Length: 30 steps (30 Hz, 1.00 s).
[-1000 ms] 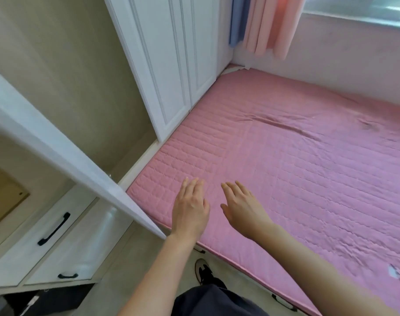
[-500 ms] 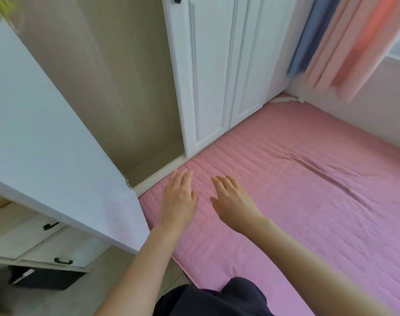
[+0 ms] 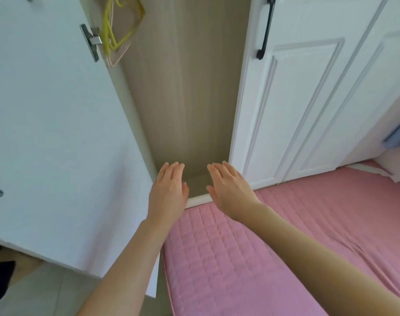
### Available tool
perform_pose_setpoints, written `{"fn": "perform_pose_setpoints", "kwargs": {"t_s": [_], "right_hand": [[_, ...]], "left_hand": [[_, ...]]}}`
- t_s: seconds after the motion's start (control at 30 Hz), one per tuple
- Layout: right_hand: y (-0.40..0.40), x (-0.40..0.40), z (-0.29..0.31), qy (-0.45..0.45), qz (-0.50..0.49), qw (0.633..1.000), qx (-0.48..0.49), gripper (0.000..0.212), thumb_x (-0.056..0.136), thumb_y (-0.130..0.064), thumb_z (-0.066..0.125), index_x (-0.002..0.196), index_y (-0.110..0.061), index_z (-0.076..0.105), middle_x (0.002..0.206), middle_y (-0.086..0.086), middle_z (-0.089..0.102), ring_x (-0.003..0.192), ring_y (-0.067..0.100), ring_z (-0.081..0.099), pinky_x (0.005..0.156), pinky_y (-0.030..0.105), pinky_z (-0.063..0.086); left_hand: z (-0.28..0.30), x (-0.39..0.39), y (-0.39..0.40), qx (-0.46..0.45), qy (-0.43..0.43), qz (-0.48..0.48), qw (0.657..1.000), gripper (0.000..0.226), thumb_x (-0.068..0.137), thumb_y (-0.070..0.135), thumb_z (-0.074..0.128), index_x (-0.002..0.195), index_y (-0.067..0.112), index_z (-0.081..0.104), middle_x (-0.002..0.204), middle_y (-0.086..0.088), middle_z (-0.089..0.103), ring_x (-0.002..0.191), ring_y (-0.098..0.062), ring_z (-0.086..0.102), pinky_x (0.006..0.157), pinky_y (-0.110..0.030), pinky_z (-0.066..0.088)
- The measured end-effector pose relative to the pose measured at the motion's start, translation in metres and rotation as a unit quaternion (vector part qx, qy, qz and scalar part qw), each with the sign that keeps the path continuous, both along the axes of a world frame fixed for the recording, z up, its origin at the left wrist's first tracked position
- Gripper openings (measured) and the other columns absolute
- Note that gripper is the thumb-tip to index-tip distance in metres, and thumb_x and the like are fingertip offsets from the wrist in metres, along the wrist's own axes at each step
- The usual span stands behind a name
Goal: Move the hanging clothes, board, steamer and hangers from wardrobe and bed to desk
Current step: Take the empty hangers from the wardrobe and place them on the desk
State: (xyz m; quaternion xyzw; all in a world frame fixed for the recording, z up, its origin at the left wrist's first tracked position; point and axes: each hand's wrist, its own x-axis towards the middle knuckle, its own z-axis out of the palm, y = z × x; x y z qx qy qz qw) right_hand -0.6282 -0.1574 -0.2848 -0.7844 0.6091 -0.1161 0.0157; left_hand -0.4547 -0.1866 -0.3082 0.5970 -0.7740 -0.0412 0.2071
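hands reach forward side by side in front of the open wardrobe (image 3: pixel 185 99), backs up and palms down. the left hand (image 3: pixel 169 192) has its fingers straight and close together, thumb lying a little apart on the inner side, and it holds nothing. the right hand (image 3: pixel 228 190) is the same: fingers straight, slightly fanned, thumb out toward the left hand, nothing in it. a narrow gap lies between the two hands, and their fingertips sit over the bottom of the wardrobe opening, just past the white sill. whether they touch anything there cannot be told.

hangers (image 3: pixel 116 30) are at the top left of the wardrobe opening, well above and apart from both hands: a bunch of yellow ones with a thin pink one under them, partly hidden behind the edge of the open door (image 3: pixel 53 124). what they hang from is out of view. the beige inner walls of the wardrobe show below them down to the floor of the compartment.

the open door stands to the left, white, with a metal hinge (image 3: pixel 91 39) near its top edge. to the right are the closed doors (image 3: pixel 308 106), white and panelled, with a black handle (image 3: pixel 266 28) on the nearest one. the bed (image 3: pixel 285 236), covered in a pink quilted sheet, runs under the right forearm and meets the wardrobe sill. a bit of blue cloth (image 3: pixel 397 135) shows at the right edge.
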Motion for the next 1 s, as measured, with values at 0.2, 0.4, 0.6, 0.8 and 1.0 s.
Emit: {"fn": "perform_pose_setpoints", "kwargs": {"t_s": [0.2, 0.4, 0.6, 0.8, 1.0], "right_hand": [[-0.075, 0.01, 0.045, 0.014, 0.036, 0.997, -0.072, 0.054, 0.097, -0.029, 0.048, 0.143, -0.004, 0.035, 0.143, 0.013, 0.045, 0.138, 0.035, 0.033, 0.114, 0.039, 0.026], [-0.143, 0.028, 0.098, -0.009, 0.053, 0.988, -0.145, 0.046, 0.096, -0.025, 0.049, 0.136, -0.005, 0.043, 0.133, 0.011, 0.052, 0.13, 0.031, 0.042, 0.109, 0.034, 0.032], [-0.187, 0.041, 0.134, -0.028, 0.073, 0.986, -0.15, 0.051, 0.096, -0.024, 0.047, 0.141, -0.003, 0.037, 0.138, 0.012, 0.048, 0.131, 0.032, 0.04, 0.109, 0.037, 0.034], [-0.223, 0.051, 0.168, -0.049, 0.059, 0.991, -0.111, 0.05, 0.099, -0.029, 0.042, 0.142, -0.006, 0.033, 0.139, 0.012, 0.045, 0.13, 0.031, 0.039, 0.101, 0.041, 0.041], [-0.256, 0.057, 0.194, -0.043, 0.058, 0.992, -0.101, 0.05, 0.099, -0.03, 0.042, 0.142, -0.005, 0.034, 0.137, 0.015, 0.047, 0.129, 0.033, 0.04, 0.1, 0.044, 0.042]], "left_hand": [[0.062, 0.01, -0.065, -0.081, 0.005, 0.044, 0.996, 0.044, 0.089, 0.009, 0.054, 0.132, 0.007, 0.047, 0.134, -0.009, 0.052, 0.13, -0.028, 0.043, 0.097, -0.04, 0.046], [0.129, 0.009, -0.11, -0.174, 0.04, 0.066, 0.982, 0.042, 0.087, 0.007, 0.056, 0.129, 0.007, 0.052, 0.127, -0.008, 0.057, 0.123, -0.026, 0.049, 0.088, -0.038, 0.051], [0.184, 0.008, -0.144, -0.172, 0.058, 0.108, 0.977, 0.045, 0.09, 0.008, 0.047, 0.135, 0.01, 0.045, 0.132, -0.007, 0.052, 0.126, -0.024, 0.042, 0.086, -0.036, 0.047], [0.236, 0.017, -0.192, -0.171, 0.064, 0.146, 0.972, 0.039, 0.091, 0.006, 0.046, 0.129, 0.006, 0.047, 0.129, -0.013, 0.052, 0.124, -0.03, 0.042, 0.087, -0.042, 0.043], [0.265, 0.025, -0.244, -0.139, 0.094, 0.168, 0.971, 0.041, 0.091, 0.005, 0.048, 0.13, -0.004, 0.043, 0.131, -0.021, 0.049, 0.126, -0.035, 0.04, 0.1, -0.04, 0.037]]}}
